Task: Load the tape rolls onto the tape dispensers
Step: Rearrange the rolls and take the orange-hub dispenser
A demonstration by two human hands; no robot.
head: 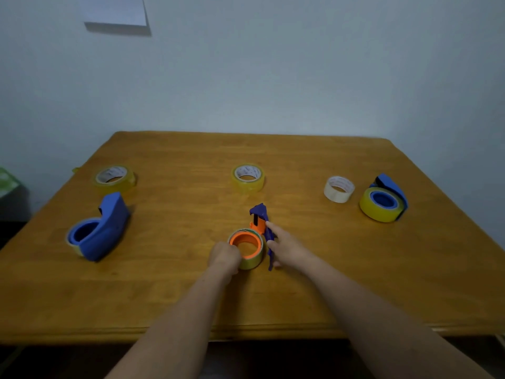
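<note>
The yellow see-through tape roll point(250, 262) sat in the lower middle of the frame. It was fitted around the orange round hub point(246, 239) of a small purple and orange plastic tape dispenser point(259, 214). This small dispenser lay flat on the brown wooden table point(300, 296).

The person's left hand point(225, 254) was curled around the left side of that roll and gripped it. The right hand point(287, 248) held the purple handle on the roll's right side. Its first finger was stretched out along the handle, up toward the orange part.

At the left of the frame lay a big blue plastic tape dispenser point(109, 228). A thin edge of yellow tape showed under its round end. At the right of the frame lay a second blue tape dispenser point(390, 187), with a fat yellow roll point(366, 206) on it. Just beside that one, on its left, a white tape roll point(338, 188) lay flat.

Two loose rolls lay flat higher up on the table, well apart from the hands. One was a yellow roll at the left point(114, 177). The other was a yellow roll in the middle point(248, 177), straight above the small dispenser.

A white sheet of paper point(117, 9) hung on the pale wall point(300, 64) in the upper left of the frame. A green thing point(6, 181) peeked in at the left edge, and I could not tell what it was.
</note>
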